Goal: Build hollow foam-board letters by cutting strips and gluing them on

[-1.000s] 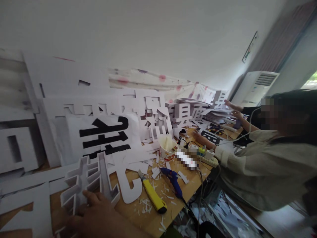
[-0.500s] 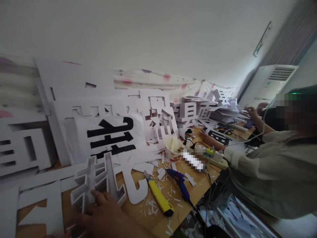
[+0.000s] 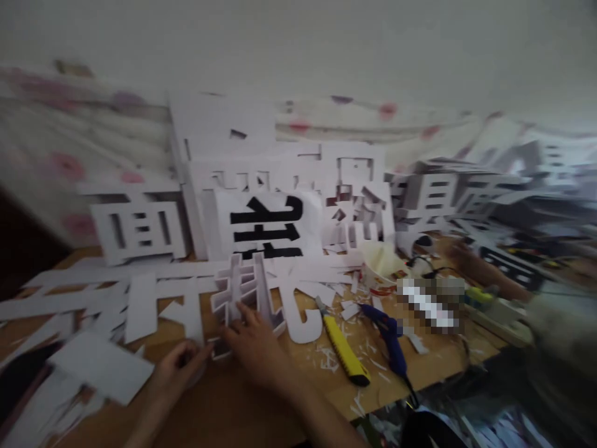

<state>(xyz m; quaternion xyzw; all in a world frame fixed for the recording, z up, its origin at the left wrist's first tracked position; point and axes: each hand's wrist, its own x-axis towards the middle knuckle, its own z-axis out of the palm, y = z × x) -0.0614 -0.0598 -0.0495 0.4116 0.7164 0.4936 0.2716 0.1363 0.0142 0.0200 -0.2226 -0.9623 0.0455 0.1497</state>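
Note:
A white hollow foam-board character [image 3: 236, 283] with raised side walls lies on the wooden table, its open side facing up. Over its near part rests my right hand [image 3: 254, 339], fingers inside and against its walls, holding it. At its lower left corner my left hand [image 3: 180, 367] has curled fingers, with fingertips by the corner wall; what they pinch is blurred. Right of the character is a flat white cut-out with a hooked end [image 3: 301, 317]. A yellow utility knife [image 3: 344, 348] and a blue hot glue gun [image 3: 389, 339] lie further right, apart from both hands.
Foam-board characters [image 3: 140, 227] and cut-out sheets [image 3: 228, 124] lean at the back. A sheet with a black printed character [image 3: 268, 227] stands before them. A paper tub [image 3: 377, 267], power strip [image 3: 499, 323] and a co-worker's arm [image 3: 494, 274] are right. Scraps [image 3: 100, 364] litter the left.
My view has swung left, so the table's contents sit further right and the co-worker is mostly out of frame. My left hand now shows clearly; my right hand stays on the character.

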